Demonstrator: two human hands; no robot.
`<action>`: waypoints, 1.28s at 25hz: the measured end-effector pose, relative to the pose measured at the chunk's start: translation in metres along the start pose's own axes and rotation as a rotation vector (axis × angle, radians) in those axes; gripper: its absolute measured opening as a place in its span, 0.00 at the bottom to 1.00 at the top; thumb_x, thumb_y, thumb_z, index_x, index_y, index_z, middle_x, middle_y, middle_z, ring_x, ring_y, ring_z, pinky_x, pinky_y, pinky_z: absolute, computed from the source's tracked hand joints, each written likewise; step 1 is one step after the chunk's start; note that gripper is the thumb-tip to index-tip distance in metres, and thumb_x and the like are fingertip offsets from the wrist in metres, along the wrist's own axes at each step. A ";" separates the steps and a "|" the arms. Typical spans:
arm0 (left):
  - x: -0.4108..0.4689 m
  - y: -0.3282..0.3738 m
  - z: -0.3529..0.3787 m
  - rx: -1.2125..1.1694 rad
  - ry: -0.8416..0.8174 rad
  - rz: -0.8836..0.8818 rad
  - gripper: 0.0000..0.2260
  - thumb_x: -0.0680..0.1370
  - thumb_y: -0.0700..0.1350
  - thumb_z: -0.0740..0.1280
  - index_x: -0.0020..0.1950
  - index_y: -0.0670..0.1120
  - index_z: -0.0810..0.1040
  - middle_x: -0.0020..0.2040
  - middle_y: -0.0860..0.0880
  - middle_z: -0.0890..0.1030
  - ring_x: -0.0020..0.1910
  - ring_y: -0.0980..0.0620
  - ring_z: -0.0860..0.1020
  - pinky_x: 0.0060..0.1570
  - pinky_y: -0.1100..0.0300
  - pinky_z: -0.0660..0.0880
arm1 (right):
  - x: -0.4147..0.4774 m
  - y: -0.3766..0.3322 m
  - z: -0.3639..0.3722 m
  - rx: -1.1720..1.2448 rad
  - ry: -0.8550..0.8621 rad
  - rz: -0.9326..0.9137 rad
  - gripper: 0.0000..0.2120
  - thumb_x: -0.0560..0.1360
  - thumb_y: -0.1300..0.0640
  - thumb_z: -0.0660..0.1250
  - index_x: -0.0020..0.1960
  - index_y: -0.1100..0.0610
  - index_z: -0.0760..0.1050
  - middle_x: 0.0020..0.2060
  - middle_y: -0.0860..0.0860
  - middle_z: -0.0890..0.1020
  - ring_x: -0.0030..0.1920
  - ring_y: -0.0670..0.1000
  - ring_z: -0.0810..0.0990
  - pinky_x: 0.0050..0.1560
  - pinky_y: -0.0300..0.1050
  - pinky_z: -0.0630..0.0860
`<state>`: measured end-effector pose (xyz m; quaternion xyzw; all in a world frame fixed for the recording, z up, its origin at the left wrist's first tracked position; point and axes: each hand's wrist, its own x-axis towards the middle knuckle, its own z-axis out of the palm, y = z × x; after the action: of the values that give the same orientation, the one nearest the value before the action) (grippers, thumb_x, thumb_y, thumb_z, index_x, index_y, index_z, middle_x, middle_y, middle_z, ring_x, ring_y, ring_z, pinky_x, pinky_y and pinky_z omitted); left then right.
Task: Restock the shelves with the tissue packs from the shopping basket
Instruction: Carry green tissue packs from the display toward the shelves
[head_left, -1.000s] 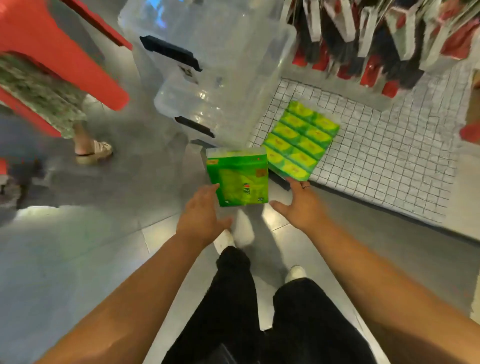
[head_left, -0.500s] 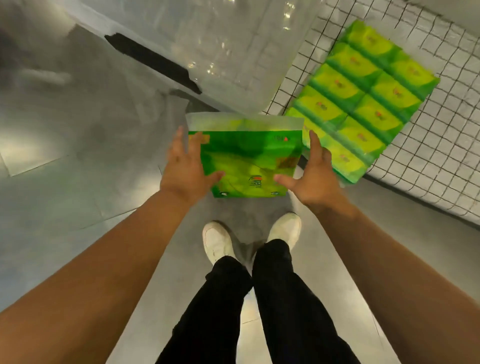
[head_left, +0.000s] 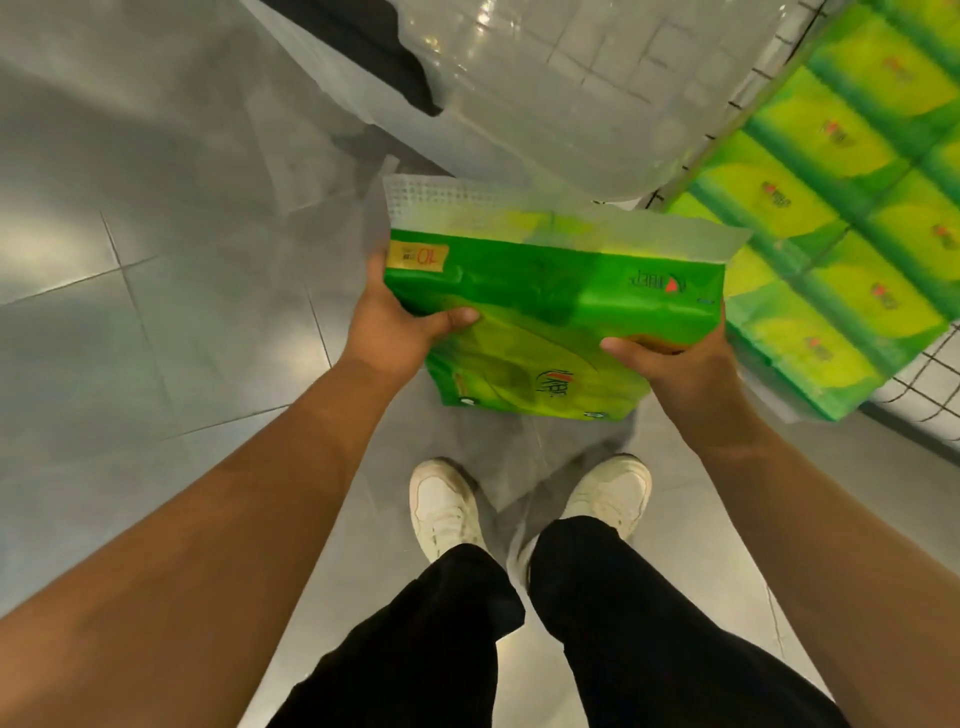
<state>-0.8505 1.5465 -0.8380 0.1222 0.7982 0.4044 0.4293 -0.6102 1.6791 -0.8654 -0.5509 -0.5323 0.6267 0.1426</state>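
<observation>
Since half a second ago our hands have gone from open palms flanking the tissue pack (head_left: 550, 322) to a full grip on it, and the pack now fills more of the view, raised closer to us above the grey tiled floor (head_left: 156, 322).

We see the left hand (head_left: 395, 327) clamped on the pack's left edge — thumb laid across the front face, the other fingers hidden behind. We see the right hand (head_left: 675, 364) closed on the lower right corner in the same way, thumb pressing on the front, fingers wrapped out of sight.

We hold the pack in the air in front of our white shoes (head_left: 447, 514), tilted with its top edge away from us. It is a glossy green plastic bag with a yellow-green leaf pattern, a gold label printed "10" at its upper left, and a clear sealed flap with small perforations along the far edge. Its print reads upside down to us.

Just beyond its right side a second tissue pack (head_left: 841, 218) — a green block of many small bundles — lies flat on a white wire grid shelf (head_left: 930, 384). A clear plastic storage bin (head_left: 571, 88) stands just beyond the held pack.
</observation>
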 end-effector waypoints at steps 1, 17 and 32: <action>-0.003 0.002 0.000 -0.017 -0.006 0.007 0.41 0.63 0.42 0.79 0.70 0.50 0.60 0.57 0.57 0.76 0.57 0.62 0.76 0.59 0.57 0.76 | -0.003 -0.003 0.002 0.017 0.007 0.019 0.52 0.56 0.48 0.84 0.73 0.63 0.63 0.59 0.56 0.81 0.57 0.50 0.82 0.52 0.42 0.80; -0.175 0.172 -0.058 -0.020 -0.110 0.123 0.35 0.60 0.51 0.78 0.61 0.66 0.65 0.57 0.63 0.76 0.59 0.60 0.75 0.61 0.55 0.75 | -0.203 -0.167 -0.053 0.109 0.233 -0.016 0.46 0.56 0.39 0.81 0.69 0.51 0.68 0.59 0.51 0.81 0.59 0.50 0.80 0.59 0.53 0.78; -0.434 0.294 -0.083 0.098 -0.362 0.313 0.45 0.59 0.58 0.79 0.73 0.53 0.64 0.63 0.50 0.76 0.61 0.51 0.76 0.60 0.52 0.75 | -0.505 -0.300 -0.171 0.197 0.338 -0.300 0.44 0.57 0.45 0.79 0.65 0.34 0.58 0.61 0.48 0.77 0.61 0.50 0.78 0.60 0.48 0.77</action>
<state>-0.6996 1.4552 -0.3379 0.3356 0.6983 0.3981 0.4912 -0.4105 1.4980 -0.3168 -0.5463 -0.5130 0.5463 0.3740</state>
